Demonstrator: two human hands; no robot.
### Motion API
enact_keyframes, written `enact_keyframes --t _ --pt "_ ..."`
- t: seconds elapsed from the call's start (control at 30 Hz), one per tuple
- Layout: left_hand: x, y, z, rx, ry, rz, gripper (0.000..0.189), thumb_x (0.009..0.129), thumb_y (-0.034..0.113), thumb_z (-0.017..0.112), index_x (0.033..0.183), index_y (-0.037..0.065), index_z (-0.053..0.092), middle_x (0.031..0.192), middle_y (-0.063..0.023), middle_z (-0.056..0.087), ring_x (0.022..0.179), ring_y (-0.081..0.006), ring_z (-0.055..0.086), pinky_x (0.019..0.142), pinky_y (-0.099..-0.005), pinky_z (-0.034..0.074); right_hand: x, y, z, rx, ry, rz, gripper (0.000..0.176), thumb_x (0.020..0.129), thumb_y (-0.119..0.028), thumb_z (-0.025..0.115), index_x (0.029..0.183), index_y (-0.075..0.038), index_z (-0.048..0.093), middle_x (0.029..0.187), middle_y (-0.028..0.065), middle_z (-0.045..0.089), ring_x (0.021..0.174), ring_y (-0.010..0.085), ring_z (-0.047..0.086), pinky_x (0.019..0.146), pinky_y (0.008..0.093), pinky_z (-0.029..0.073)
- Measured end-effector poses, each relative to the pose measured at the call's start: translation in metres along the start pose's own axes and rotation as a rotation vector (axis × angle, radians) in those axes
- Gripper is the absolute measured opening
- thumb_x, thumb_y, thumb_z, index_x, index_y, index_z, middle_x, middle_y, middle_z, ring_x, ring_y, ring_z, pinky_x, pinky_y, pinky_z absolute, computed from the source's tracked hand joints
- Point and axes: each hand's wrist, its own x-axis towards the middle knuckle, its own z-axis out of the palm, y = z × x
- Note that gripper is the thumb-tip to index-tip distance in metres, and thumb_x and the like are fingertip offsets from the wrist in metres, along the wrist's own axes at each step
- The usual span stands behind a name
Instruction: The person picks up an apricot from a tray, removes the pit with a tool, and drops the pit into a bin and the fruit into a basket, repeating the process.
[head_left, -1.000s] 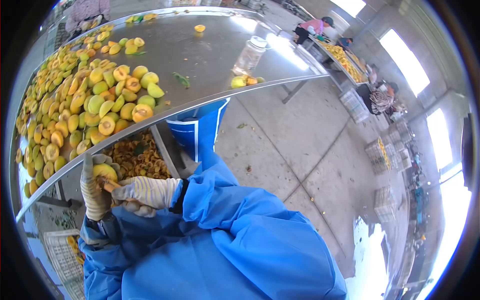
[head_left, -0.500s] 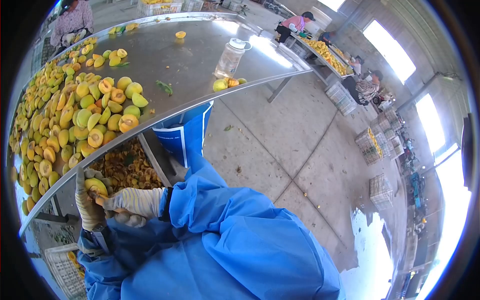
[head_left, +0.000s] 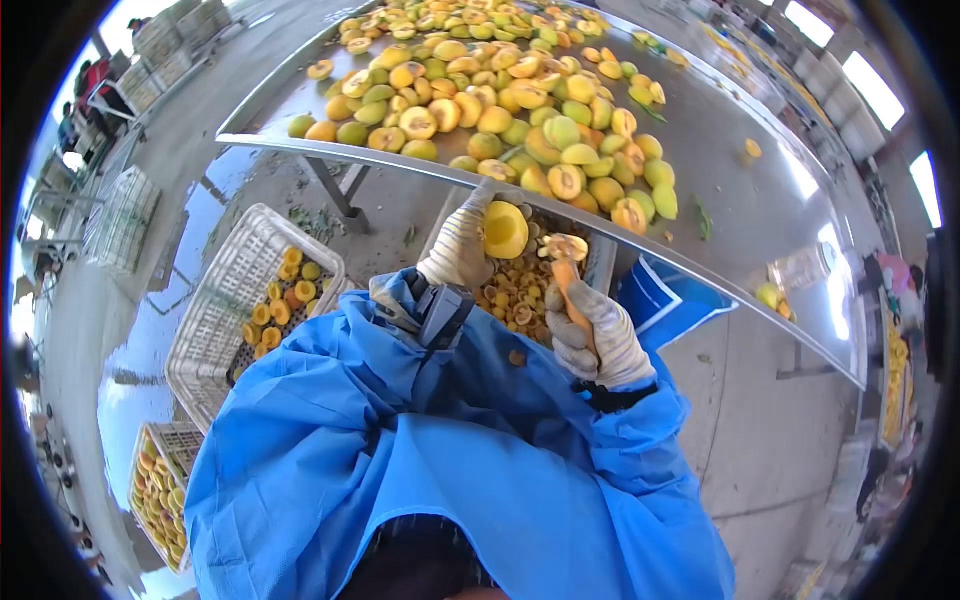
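My left hand, in a striped, dirty glove, is closed around a yellow peach half, its smooth hollow turned up. In my right hand, also gloved, is a pitting tool with an orange-brown handle. A pit with flesh around it sits at the tool's far end, apart from the peach half; it hides the tool's tip. Both hands are over a bin of pits and scraps, below the table edge. Many cut peaches are heaped on the metal table.
A white crate at left holds peach halves; another crate of halves stands nearer. Behind the bin hangs a blue bag. A clear bottle stands on the table's right side. Other people are in the far background.
My view has swung left, bringing the crates into sight. My hands, earlier together at one peach, are now apart: the pit is on the tool, the hollowed half in my left hand.
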Motion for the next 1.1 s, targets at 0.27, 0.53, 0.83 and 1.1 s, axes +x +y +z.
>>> enact_keyframes --t 0.27,0.53,0.83,1.1 --pt "-0.038 0.062 -0.033 0.081 0.014 0.088 0.038 0.093 0.038 0.066 0.107 0.002 0.066 0.098 -0.0078 0.068 0.089 -0.0209 0.066 0.077 -0.0361 0.057 0.031 0.025 -0.033 -1.499 0.395 -0.362 0.046 0.099 -0.038 0.049 0.126 -0.002 0.052 0.093 0.0286 0.065 0.090 0.0471 0.061 0.078 0.0519 0.048" --pt "-0.098 0.168 -0.139 1.586 0.878 0.173 0.029 0.088 0.027 0.069 0.110 0.008 0.069 0.095 -0.0162 0.069 0.089 -0.0211 0.067 0.076 -0.0339 0.053 0.025 0.024 -0.026 -1.736 0.451 -0.225 0.047 0.093 -0.028 0.058 0.135 -0.007 0.051 0.090 0.0262 0.066 0.085 0.0430 0.064 0.074 0.0504 0.051" --pt "0.033 0.163 -0.105 2.014 0.364 0.870 0.035 0.082 0.018 0.068 0.116 0.011 0.067 0.117 -0.0134 0.064 0.109 -0.0347 0.059 0.094 -0.0413 0.048 0.029 0.031 -0.034 -1.824 0.496 -0.243 0.054 0.091 -0.022 0.057 0.142 -0.008 0.046 0.083 0.0239 0.068 0.078 0.0395 0.066 0.070 0.0484 0.051" --pt "0.160 0.157 -0.080 2.581 0.279 0.429 0.055 0.084 0.021 0.065 0.137 0.017 0.051 0.131 -0.0113 0.059 0.124 -0.0328 0.052 0.104 -0.0475 0.041 0.039 0.034 -0.036 -1.824 0.491 -0.415 0.050 0.093 -0.020 0.053 0.142 -0.020 0.047 0.090 0.0202 0.066 0.080 0.0387 0.065 0.072 0.0482 0.052"
